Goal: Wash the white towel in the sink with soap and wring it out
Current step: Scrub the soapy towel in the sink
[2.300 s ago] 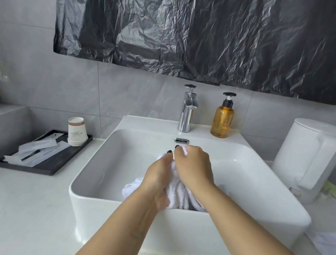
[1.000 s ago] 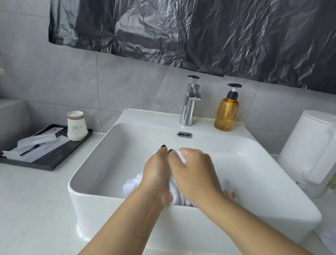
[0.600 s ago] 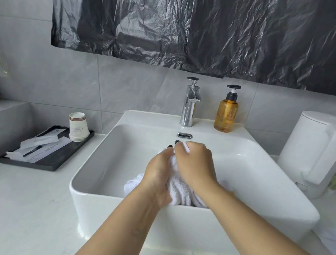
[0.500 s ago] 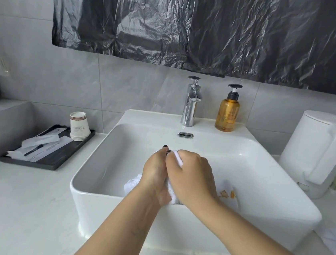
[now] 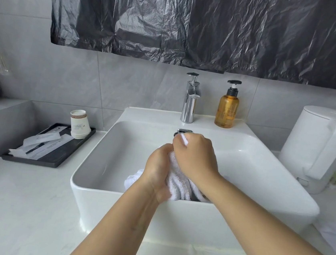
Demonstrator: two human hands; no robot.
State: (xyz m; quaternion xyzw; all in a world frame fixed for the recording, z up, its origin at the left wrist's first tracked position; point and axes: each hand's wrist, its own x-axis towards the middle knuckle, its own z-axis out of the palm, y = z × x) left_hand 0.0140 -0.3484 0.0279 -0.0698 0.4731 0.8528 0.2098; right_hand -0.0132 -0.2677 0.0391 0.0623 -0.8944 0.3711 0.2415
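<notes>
While both fists clench the white towel (image 5: pixel 177 181) over the sink (image 5: pixel 262 171), near its front rim, I see my left hand (image 5: pixel 156 172) gripping low. My right hand (image 5: pixel 195 155) grasps the upper end.

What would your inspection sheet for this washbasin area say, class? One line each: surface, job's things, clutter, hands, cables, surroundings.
Surface: pale counter.
Job's things: white towel bunched over the sink; soap bottle beside the tap.
Clutter: tray with paper cups and sachets; white kettle.
Hands: left hand and right hand both grip the towel.
Cables: nothing seen.
Surroundings: grey tiles, black plastic sheet.
</notes>
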